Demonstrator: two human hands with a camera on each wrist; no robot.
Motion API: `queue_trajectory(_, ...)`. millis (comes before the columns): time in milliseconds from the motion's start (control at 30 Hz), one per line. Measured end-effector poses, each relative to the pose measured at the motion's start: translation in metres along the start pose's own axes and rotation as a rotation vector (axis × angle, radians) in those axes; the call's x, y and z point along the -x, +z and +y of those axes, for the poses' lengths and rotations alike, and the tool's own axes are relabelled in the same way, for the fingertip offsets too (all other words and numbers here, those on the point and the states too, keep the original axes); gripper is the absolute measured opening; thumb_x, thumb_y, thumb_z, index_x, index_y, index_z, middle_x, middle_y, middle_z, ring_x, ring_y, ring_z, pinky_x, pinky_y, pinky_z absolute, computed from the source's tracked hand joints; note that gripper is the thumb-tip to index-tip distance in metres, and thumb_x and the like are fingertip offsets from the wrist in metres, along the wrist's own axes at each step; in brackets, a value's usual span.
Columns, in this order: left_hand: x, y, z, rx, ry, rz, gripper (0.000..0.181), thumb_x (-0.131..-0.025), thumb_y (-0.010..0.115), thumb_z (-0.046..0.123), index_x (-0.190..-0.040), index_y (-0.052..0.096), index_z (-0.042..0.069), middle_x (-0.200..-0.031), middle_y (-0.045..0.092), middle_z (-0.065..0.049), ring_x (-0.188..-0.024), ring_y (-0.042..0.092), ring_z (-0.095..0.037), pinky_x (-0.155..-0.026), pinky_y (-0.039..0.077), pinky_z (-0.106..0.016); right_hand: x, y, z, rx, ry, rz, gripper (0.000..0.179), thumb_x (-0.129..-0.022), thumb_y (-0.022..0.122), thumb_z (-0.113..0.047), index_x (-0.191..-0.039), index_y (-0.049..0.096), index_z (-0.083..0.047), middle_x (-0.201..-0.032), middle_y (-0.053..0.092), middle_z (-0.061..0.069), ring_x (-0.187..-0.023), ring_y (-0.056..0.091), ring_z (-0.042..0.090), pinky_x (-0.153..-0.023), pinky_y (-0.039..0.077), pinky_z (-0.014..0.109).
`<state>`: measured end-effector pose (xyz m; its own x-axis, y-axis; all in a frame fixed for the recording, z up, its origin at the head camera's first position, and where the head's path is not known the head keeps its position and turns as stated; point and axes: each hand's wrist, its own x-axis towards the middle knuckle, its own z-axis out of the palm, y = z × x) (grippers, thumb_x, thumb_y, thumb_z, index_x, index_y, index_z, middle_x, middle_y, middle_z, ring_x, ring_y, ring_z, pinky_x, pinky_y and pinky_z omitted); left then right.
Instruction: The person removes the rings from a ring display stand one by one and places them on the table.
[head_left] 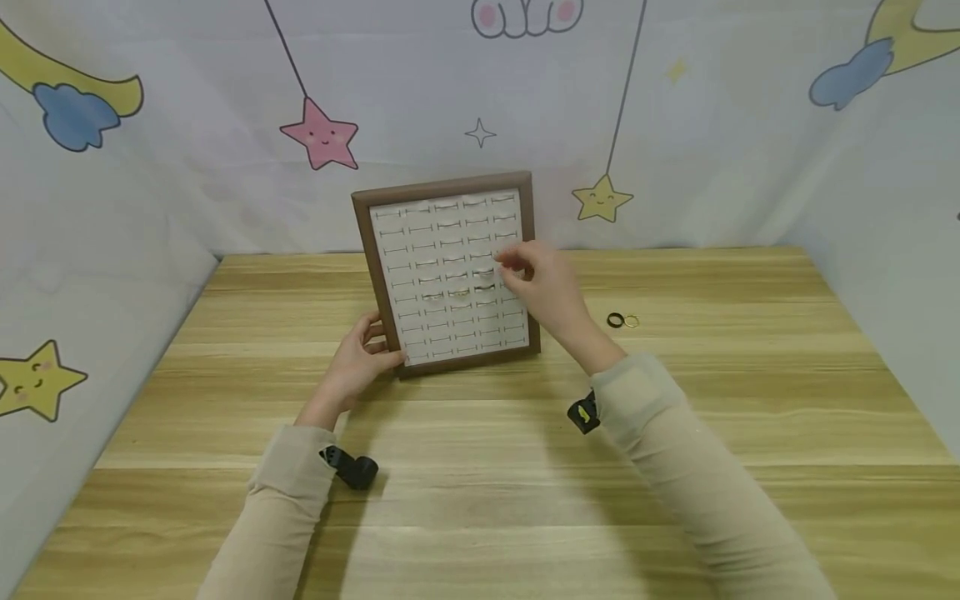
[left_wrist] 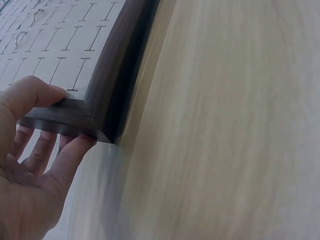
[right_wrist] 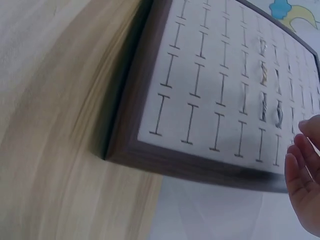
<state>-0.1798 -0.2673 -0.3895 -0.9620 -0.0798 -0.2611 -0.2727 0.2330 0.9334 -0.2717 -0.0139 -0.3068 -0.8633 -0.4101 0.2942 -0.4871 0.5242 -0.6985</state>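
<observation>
A brown-framed ring display board (head_left: 470,329) with a pale slotted panel leans back on the table. Several rings sit in its slots, among them a gold one (head_left: 459,292). My left hand (head_left: 358,358) grips the frame's lower left edge, thumb on the front and fingers behind, as the left wrist view shows. At the panel's right side is my right hand (head_left: 546,279), with thumb and index fingertips drawn together close to the slots. I cannot tell whether a ring is between those fingertips. In the right wrist view this hand (right_wrist: 306,175) is partly cut off.
A black ring (head_left: 616,320) and a thin gold ring (head_left: 632,321) lie side by side on the wood-grain table (head_left: 465,500), right of the board. Behind stands a pale cloth backdrop (head_left: 420,83) printed with stars and clouds. Each wrist wears a small black camera.
</observation>
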Motion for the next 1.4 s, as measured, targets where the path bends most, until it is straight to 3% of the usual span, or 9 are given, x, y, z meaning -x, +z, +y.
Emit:
queue_trajectory(300, -0.001, 0.0, 0.0, -0.004, 0.005, -0.005, 0.08, -0.088, 0.063, 0.002, -0.152, 0.016, 0.009, -0.148, 0.035, -0.021, -0.133, 0.041, -0.038, -0.099, 0.045, -0.037, -0.001, 0.019, -0.003, 0.135, -0.076, -0.015, 0.015, -0.09, 0.064, -0.01, -0.102, 0.07, -0.003, -0.106, 0.068, 0.01, -0.095, 0.064, 0.022, -0.086, 0.054, 0.031)
queue_trajectory(600, 0.0, 0.0, 0.0, -0.006, -0.003, -0.015, 0.081, -0.088, 0.063, 0.004, -0.153, 0.014, 0.008, -0.15, 0.033, -0.021, -0.136, 0.037, -0.04, -0.107, 0.04, -0.047, -0.001, 0.025, 0.002, 0.196, -0.153, 0.048, 0.011, -0.089, 0.064, -0.004, -0.098, 0.071, -0.003, -0.099, 0.069, 0.01, -0.094, 0.065, 0.022, -0.085, 0.054, 0.029)
queue_trajectory(867, -0.003, -0.001, -0.003, -0.014, -0.005, -0.015, 0.081, -0.088, 0.063, 0.005, -0.153, 0.014, 0.009, -0.15, 0.034, -0.02, -0.137, 0.037, -0.039, -0.107, 0.04, -0.048, -0.002, 0.029, 0.007, 0.242, -0.197, 0.079, 0.011, -0.088, 0.065, -0.006, -0.097, 0.072, -0.004, -0.1, 0.07, 0.009, -0.095, 0.065, 0.022, -0.086, 0.054, 0.029)
queue_trajectory(1400, -0.002, -0.001, -0.001, -0.015, -0.015, -0.02, 0.084, -0.088, 0.064, 0.006, -0.153, 0.01, 0.008, -0.152, 0.031, -0.021, -0.139, 0.034, -0.04, -0.109, 0.038, -0.05, -0.002, 0.032, 0.007, 0.171, -0.164, 0.109, 0.01, -0.087, 0.066, -0.001, -0.095, 0.072, -0.001, -0.097, 0.065, 0.011, -0.091, 0.064, 0.022, -0.083, 0.054, 0.027)
